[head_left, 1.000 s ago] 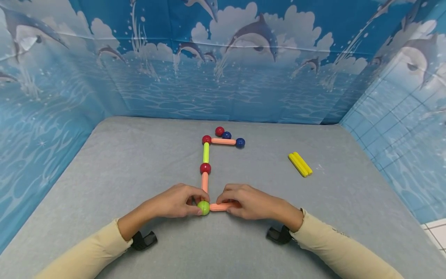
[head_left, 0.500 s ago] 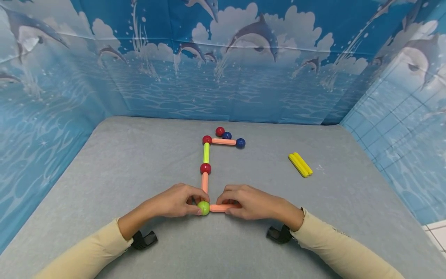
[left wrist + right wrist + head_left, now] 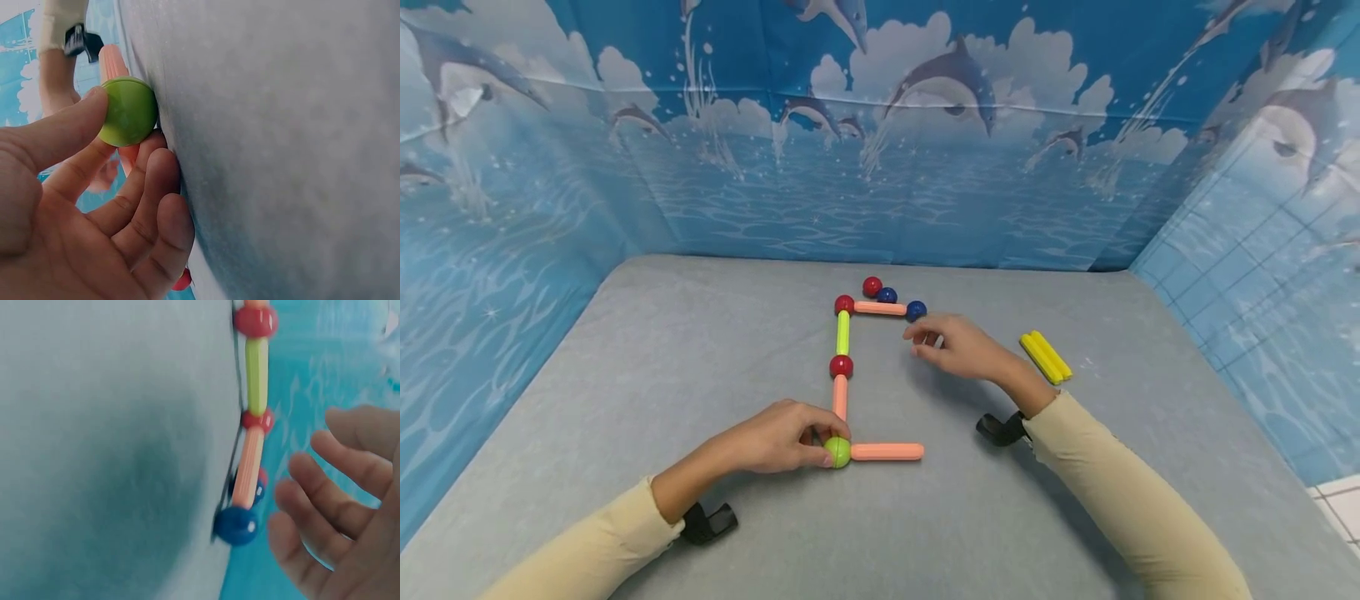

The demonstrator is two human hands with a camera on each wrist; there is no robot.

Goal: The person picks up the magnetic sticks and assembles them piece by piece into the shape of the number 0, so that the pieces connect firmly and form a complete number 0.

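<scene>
My left hand (image 3: 786, 437) pinches a green ball (image 3: 130, 112) between thumb and fingers at the near corner of a row of rods and balls. From that ball an orange rod (image 3: 887, 452) points right along the table, its far end bare. Another orange rod (image 3: 840, 396) runs away from it to a red ball (image 3: 841, 366), then a lime rod (image 3: 843, 333) and a second red ball (image 3: 845, 305). There a further orange rod (image 3: 880, 308) leads right to a blue ball (image 3: 237, 525). My right hand (image 3: 958, 346) hovers near this blue ball, fingers loosely bent, holding nothing.
Behind the far orange rod lie a loose red ball (image 3: 872, 287) and a blue ball (image 3: 887, 296). Two yellow rods (image 3: 1046, 357) lie side by side at the right. A dolphin-print curtain (image 3: 880, 167) surrounds the grey table (image 3: 700, 333) at the back and sides.
My right hand has let go of the near orange rod and moved away across the table toward the far blue ball. The left hand keeps its hold on the green ball.
</scene>
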